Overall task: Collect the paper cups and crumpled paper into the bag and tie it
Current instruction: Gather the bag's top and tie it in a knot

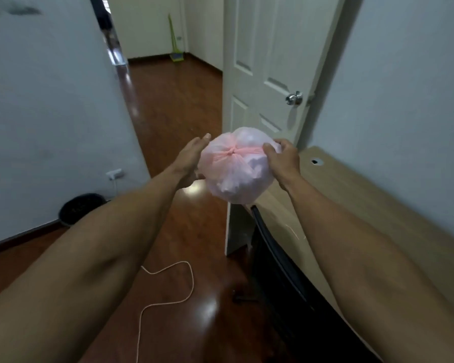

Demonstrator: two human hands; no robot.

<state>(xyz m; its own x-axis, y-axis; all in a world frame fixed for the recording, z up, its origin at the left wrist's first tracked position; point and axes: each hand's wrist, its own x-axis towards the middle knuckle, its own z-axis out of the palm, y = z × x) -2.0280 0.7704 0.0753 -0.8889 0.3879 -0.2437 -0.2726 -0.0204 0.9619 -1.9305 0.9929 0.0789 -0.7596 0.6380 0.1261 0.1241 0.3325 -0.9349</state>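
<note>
Wooden floor [168, 106] below; right hand [283, 159] pinches knotted bag [233, 171], left hand [192, 158] flat against it—pull ends snug.

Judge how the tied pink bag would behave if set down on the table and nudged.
The bag looks rounded and puffy, so it would probably roll or wobble on the table. Its thin film shows pale crumpled shapes inside, suggesting it is light and squashy. The knot looks closed, so spilling seems unlikely.
</note>
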